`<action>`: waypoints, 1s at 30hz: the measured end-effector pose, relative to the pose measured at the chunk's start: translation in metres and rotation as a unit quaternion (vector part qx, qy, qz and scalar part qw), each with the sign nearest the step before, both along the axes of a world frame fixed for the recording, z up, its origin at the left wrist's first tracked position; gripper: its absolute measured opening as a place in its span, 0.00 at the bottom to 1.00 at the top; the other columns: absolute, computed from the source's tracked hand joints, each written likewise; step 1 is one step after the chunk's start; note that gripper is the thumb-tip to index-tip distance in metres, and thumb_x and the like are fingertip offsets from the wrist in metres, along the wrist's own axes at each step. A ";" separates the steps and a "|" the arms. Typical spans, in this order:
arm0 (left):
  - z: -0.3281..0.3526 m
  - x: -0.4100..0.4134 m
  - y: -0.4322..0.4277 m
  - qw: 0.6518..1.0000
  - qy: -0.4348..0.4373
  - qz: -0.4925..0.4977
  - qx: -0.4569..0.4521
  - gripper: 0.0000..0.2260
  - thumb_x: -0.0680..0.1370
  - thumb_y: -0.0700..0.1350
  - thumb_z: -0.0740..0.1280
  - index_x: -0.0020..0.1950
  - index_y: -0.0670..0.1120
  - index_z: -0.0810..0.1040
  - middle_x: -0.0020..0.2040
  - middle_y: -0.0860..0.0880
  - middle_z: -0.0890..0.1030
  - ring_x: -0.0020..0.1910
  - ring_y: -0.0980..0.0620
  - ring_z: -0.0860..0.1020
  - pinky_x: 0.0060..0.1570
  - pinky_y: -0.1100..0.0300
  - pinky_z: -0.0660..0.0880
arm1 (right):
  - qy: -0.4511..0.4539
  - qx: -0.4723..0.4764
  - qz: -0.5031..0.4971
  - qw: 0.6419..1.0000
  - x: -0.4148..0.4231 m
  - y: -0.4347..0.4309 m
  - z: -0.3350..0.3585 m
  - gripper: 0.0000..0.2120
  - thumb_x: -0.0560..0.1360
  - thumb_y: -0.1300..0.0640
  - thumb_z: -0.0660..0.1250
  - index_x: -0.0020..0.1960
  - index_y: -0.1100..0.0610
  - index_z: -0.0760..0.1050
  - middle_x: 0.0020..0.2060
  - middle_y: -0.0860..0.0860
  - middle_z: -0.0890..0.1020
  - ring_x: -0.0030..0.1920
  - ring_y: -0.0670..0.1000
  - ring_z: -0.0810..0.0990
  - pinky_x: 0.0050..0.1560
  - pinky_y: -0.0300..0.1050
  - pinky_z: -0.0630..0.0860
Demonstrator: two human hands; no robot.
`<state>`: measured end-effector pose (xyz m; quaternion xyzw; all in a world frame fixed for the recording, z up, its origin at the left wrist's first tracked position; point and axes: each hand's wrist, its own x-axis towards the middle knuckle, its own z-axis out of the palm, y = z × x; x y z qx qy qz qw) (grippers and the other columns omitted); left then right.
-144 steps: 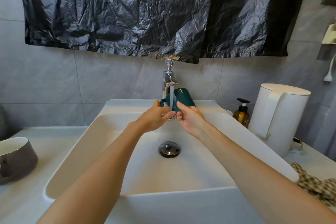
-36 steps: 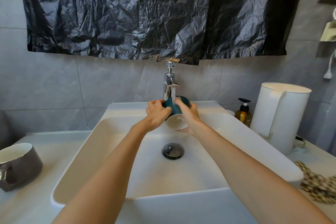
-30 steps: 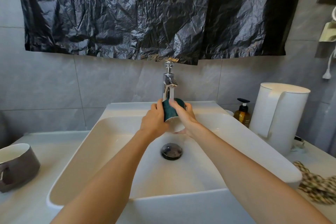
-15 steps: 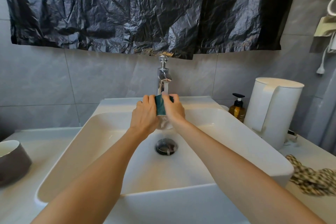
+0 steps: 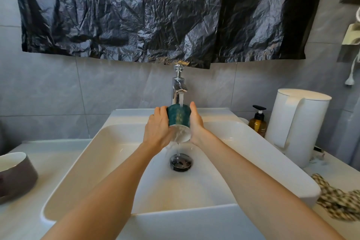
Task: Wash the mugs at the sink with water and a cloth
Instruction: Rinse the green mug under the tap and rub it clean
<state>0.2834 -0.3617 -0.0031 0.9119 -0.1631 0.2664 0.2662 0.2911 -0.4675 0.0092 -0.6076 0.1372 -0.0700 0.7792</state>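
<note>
Mug (image 5: 178, 117), teal outside and white inside, is hanging mouth-down and tilted toward the camera, directly under the tap (image 5: 178, 89), whose stream is striking its upturned base. Left hand (image 5: 157, 128) is wrapping its fingers round the mug's left side; right hand (image 5: 195, 124) is cupping the right side, thumb pointing up. Water is dripping from the rim toward the drain (image 5: 181, 161) in the sink (image 5: 272, 154). A brown mug (image 5: 15, 173) is sitting on the left counter, a patterned cloth (image 5: 337, 198) lying on the right.
</note>
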 end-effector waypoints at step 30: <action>0.000 -0.001 -0.011 0.983 0.073 -0.053 -0.159 0.16 0.80 0.43 0.57 0.68 0.46 0.66 0.62 0.47 0.74 0.56 0.45 0.74 0.55 0.52 0.73 | 0.008 -0.013 -0.046 0.999 -0.008 0.003 0.003 0.31 0.71 0.29 0.55 0.59 0.52 0.72 0.51 0.54 0.80 0.52 0.57 0.79 0.59 0.58 0.74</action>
